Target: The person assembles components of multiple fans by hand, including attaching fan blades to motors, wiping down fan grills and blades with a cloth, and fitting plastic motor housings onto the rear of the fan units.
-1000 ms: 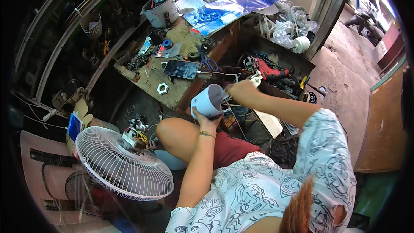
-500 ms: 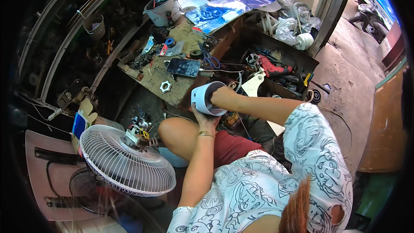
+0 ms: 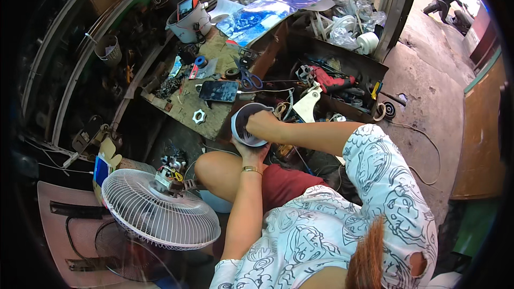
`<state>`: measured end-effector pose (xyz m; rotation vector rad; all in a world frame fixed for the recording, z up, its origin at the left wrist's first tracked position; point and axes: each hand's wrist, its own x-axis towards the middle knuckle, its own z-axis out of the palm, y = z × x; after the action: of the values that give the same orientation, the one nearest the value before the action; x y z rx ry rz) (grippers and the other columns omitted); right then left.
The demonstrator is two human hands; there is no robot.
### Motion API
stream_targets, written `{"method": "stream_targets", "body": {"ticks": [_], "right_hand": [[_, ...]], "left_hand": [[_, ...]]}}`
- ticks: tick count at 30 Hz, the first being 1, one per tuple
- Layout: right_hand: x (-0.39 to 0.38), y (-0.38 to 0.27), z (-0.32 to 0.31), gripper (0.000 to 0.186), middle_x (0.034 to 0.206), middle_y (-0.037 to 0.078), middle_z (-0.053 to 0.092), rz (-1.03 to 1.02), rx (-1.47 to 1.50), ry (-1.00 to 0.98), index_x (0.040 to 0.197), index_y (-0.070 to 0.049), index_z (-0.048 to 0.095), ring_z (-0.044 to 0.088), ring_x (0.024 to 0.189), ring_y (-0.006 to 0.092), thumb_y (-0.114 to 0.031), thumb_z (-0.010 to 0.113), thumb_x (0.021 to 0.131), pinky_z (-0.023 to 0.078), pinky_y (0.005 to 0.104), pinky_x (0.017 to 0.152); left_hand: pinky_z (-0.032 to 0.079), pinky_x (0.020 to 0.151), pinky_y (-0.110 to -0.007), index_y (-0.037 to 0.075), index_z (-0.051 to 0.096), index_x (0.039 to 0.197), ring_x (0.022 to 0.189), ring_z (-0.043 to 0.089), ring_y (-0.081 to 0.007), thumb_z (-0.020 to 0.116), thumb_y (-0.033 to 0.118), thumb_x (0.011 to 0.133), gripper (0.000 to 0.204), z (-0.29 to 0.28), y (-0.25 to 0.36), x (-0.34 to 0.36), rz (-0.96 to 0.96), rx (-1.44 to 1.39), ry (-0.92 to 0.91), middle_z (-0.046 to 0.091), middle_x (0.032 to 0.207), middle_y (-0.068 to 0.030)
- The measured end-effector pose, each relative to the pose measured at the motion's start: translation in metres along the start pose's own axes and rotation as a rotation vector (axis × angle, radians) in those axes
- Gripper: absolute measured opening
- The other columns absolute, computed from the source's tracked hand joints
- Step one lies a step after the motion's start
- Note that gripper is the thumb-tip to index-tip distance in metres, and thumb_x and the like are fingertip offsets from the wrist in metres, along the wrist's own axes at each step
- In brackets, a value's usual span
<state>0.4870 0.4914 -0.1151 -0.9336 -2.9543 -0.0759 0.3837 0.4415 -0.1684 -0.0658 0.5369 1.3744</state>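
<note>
My left hand (image 3: 250, 152) grips a pale blue-white, cup-shaped housing (image 3: 240, 119) from below. The housing looks like a fan's motor cover, and its open mouth is tilted up toward me. My right hand (image 3: 263, 126) reaches into that mouth with its fingers curled. The fingertips are hidden inside, so I cannot tell whether they pinch anything. Dark streaks show on the inner wall beside them. To my left a fan head (image 3: 160, 211) with a white wire cage lies tilted, its bare motor (image 3: 169, 183) and yellow wires exposed.
A worn bench (image 3: 214, 113) ahead carries a phone (image 3: 218, 91), scissors (image 3: 249, 79), a white star-shaped knob (image 3: 198, 116) and a white bucket (image 3: 184, 25). Right of it, a metal tray holds a red power tool (image 3: 327, 81) and a white bracket (image 3: 307, 104). Cords cross the floor.
The housing has turned so its mouth faces me more, and my right hand has shifted slightly left within it. The whole view has swung a little.
</note>
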Motion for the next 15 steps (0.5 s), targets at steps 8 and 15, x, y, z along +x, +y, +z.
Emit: {"method": "stream_targets", "body": {"ticks": [8, 15], "right_hand": [[-0.032, 0.007, -0.087, 0.009, 0.081, 0.009, 0.072, -0.046, -0.102, -0.244, 0.079, -0.011, 0.075, 0.072, 0.074, 0.0252, -0.015, 0.069, 0.074, 0.057, 0.0375, 0.058], [-0.066, 0.048, -0.054, 0.025, 0.084, 0.013, 0.071, 0.116, 0.125, -0.359, 0.089, -0.008, 0.075, 0.07, 0.082, 0.03, -0.029, 0.07, 0.076, 0.056, 0.042, 0.068]], "left_hand": [[0.039, 0.103, -0.057, 0.018, 0.048, 0.138, 0.13, 0.045, -0.0354, 0.037, 0.072, 0.079, 0.08, -0.015, 0.0, 0.006, -0.04, -0.005, -0.029, 0.049, 0.14, -0.0111], [0.04, 0.106, -0.049, 0.011, 0.044, 0.138, 0.128, 0.047, -0.0331, 0.05, 0.056, 0.087, 0.068, -0.009, -0.001, 0.005, 0.27, 0.085, -0.062, 0.049, 0.139, -0.0122]]}}
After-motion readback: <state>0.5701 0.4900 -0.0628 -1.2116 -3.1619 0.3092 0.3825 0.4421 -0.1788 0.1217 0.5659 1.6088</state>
